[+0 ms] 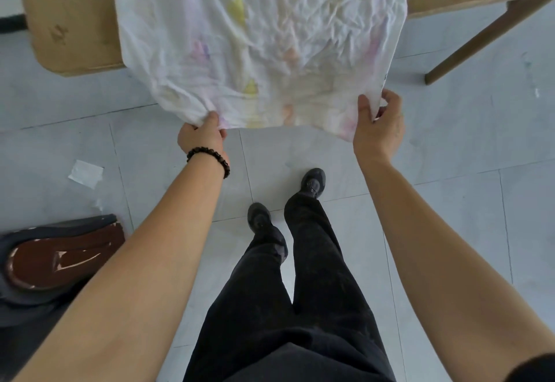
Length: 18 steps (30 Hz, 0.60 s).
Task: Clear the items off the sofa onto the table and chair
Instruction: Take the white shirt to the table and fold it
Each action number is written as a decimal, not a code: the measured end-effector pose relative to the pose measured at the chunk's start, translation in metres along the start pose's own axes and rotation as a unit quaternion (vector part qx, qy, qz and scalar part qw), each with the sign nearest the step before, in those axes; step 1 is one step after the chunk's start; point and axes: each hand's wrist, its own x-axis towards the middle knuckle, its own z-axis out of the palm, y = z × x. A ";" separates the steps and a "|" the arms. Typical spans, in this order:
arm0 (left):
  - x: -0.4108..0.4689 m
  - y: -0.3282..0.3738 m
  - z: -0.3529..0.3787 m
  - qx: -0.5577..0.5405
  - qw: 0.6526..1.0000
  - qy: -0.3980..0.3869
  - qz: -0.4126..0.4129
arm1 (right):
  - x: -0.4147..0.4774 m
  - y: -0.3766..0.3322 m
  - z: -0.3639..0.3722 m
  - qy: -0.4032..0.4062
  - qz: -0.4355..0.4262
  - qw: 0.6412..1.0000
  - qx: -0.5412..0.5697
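A large crumpled white cloth (pixel 258 39) with faint yellow, pink and purple stains lies spread over a tan wooden table (pixel 69 21), and its near edge hangs past the table's front. My left hand (pixel 202 136), with a dark bead bracelet on the wrist, pinches the cloth's near left corner. My right hand (pixel 380 127) grips the near right corner between thumb and fingers. Both arms reach forward over the floor. The sofa is out of view.
The table's leg (pixel 480 42) slants down at the right. A dark chair or stool with a brown seat (pixel 57 258) stands at the lower left. A white scrap of paper (pixel 85 173) lies on the grey tiled floor. My legs and black shoes (pixel 313 183) are below.
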 end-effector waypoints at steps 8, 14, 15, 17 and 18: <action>-0.030 -0.007 -0.050 0.080 0.982 0.117 0.122 | -0.047 -0.001 -0.035 0.105 -0.040 0.986 0.126; -0.016 -0.019 -0.057 0.182 0.976 0.084 0.090 | -0.037 0.028 -0.009 -0.022 0.042 0.998 -0.031; -0.010 -0.017 -0.054 0.200 0.975 0.074 0.069 | -0.030 0.028 -0.006 -0.048 0.047 0.996 -0.057; 0.002 -0.008 -0.047 0.231 0.972 0.050 0.006 | -0.013 0.023 0.001 -0.113 0.054 0.986 -0.112; 0.009 -0.001 -0.043 0.253 0.966 0.045 -0.020 | -0.003 0.019 0.003 -0.145 0.057 0.979 -0.128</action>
